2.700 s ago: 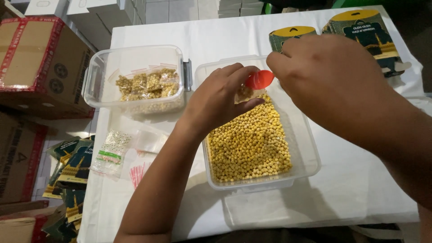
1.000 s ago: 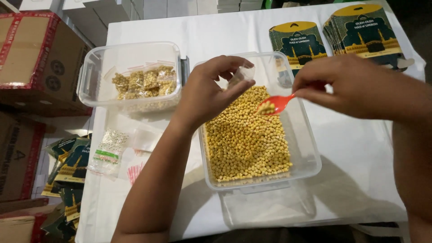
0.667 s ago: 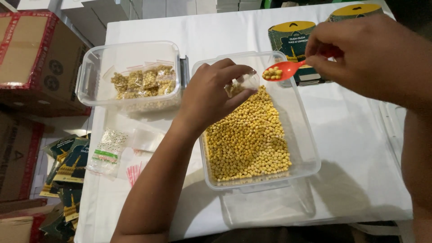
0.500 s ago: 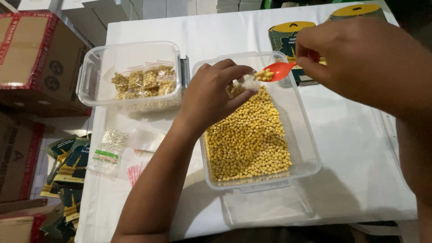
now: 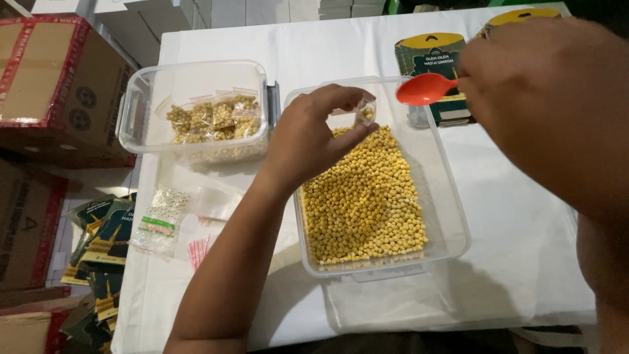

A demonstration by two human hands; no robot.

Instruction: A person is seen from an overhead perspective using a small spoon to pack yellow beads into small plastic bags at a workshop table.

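- box, upper left of frame, beside the table.
- left tub, upper left-centre: holds filled bags, parked off to the side of the bulk stock.
- empty bags, lower left of centre, flat on the table.
- left hand, centre: fingers pinched shut on a small clear bag, mouth up, held over the beans so spills likely fall back in.
- beans, centre, in big tub: yellow, round, one shallow layer.
- spoon, upper centre-right: red, looks empty, bowl just right of bag.
- right hand, upper right: closed on spoon handle.
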